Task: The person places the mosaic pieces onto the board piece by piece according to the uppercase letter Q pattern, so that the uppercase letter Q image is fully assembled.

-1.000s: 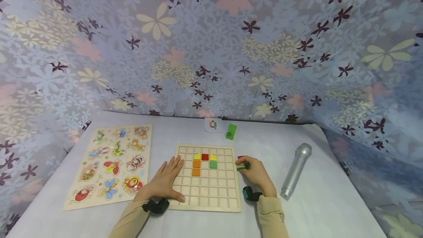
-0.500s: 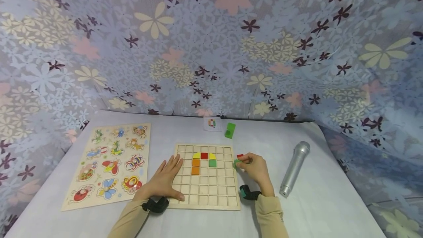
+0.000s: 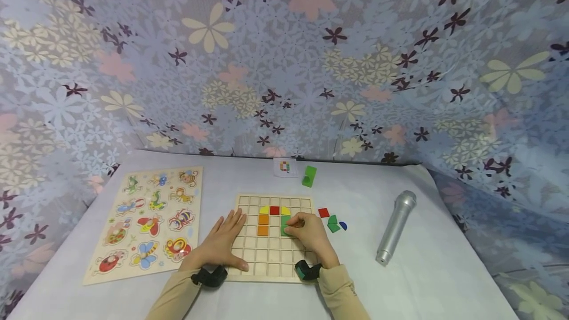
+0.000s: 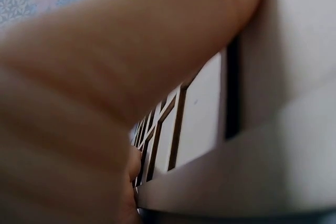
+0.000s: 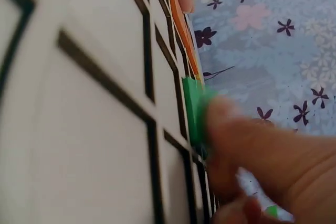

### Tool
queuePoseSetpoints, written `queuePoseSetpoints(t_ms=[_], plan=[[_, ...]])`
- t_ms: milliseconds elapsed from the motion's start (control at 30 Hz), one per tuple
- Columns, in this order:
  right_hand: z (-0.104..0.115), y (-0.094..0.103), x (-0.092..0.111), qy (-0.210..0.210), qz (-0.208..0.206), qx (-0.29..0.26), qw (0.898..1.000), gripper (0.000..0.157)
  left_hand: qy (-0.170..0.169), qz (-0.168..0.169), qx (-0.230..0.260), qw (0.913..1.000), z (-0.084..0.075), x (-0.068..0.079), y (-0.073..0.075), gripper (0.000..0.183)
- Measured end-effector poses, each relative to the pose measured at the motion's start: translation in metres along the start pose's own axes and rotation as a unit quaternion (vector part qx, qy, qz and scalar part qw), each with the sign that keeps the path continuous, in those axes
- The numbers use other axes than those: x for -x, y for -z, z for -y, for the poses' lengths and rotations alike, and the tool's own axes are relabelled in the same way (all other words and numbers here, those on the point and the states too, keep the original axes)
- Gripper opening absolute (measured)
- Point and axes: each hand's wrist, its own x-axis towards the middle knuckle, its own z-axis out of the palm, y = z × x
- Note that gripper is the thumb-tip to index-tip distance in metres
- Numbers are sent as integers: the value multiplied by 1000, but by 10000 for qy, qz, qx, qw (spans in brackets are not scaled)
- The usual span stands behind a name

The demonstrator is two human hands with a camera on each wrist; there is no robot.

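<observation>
A wooden grid board [image 3: 268,257] lies on the table. Set in it are a red square [image 3: 274,210], two yellow rounded tiles [image 3: 264,210], two orange squares [image 3: 263,225] and a green square on the right. My right hand [image 3: 311,235] pinches another green tile [image 3: 283,231] at the cell just below that green square; the right wrist view shows this tile [image 5: 193,109] at the fingertips, which hide part of it. Fingers spread, my left hand [image 3: 222,245] rests on the board's left edge. The left wrist view shows mostly wrist and some grid cells [image 4: 197,114].
Right of the board lie a loose red tile [image 3: 323,213], green tiles [image 3: 333,224] and a blue half-round tile [image 3: 343,225]. Farther right is a silver microphone-shaped tube [image 3: 396,228]. A pattern card [image 3: 285,167] and green piece [image 3: 309,176] lie behind; an insect puzzle board [image 3: 146,223] lies left.
My right hand has moved left from beside the board onto it, carrying the green tile. The loose tiles it covered now show. My left hand has stayed in place.
</observation>
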Motion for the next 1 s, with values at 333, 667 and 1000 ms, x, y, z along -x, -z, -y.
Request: queuePoseSetpoints(t_ms=[333,667,1000], plan=[[-6,9,-1,107,510,-121,9986,7,9,-38,70,10000,0,-2,-3,130],[-30,65,1,-1087,-507,-1457,9820,28,-92,-59,83,9999,-1,0,-1,129],[-64,81,2,-1330,-870,-995,9823,41,-66,-64,106,9999,-1,-1,0,130]])
